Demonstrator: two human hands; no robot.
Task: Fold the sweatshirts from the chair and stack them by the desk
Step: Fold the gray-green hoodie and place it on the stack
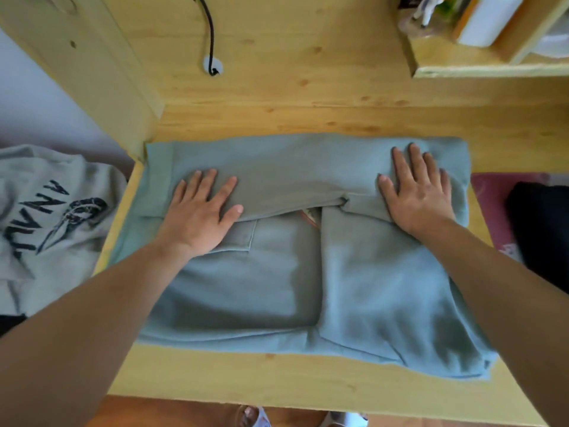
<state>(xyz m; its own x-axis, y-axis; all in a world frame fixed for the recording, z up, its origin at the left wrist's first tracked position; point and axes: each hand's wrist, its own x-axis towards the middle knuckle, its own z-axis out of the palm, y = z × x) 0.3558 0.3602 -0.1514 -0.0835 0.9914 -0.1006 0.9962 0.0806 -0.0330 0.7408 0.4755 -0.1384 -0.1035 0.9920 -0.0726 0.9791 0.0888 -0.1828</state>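
**Both palms flat on a half-folded sweatshirt**

The left hand (201, 211) lies open, fingers straight and spread, pressing on the folded-over far band of the blue-green sweatshirt (277, 272). The right hand (418, 189) does the same toward the garment's right end, palm down, fingers straight. Neither hand pinches or grips cloth; both look to be flattening a fold.

The sweatshirt is spread across the pale wooden desk (277, 377), filling most of its width. Its far part is turned back toward the person, and the edge of that flap runs between the two hands. Nearer the person, side panels appear folded in, with a seam running down the middle and a cuff or pocket edge showing under the left hand. The garment reads as a rough rectangle, not yet a compact bundle.

To the left, off the desk's edge, lies a grey sweatshirt (46, 217) with a dark printed design, loose and rumpled; what it rests on cannot be made out. To the right, a dark garment (542, 229) sits on a reddish surface (489, 192); whether it is folded is unclear.

As a judgement, the task is somewhere in its middle: this sweatshirt likely needs one more fold before stacking, and the grey one at least is unfolded. No finished stack shows clearly.

Beyond, a black cable (211, 35) drops through a grommet, and a shelf (480, 69) holds blurred objects.
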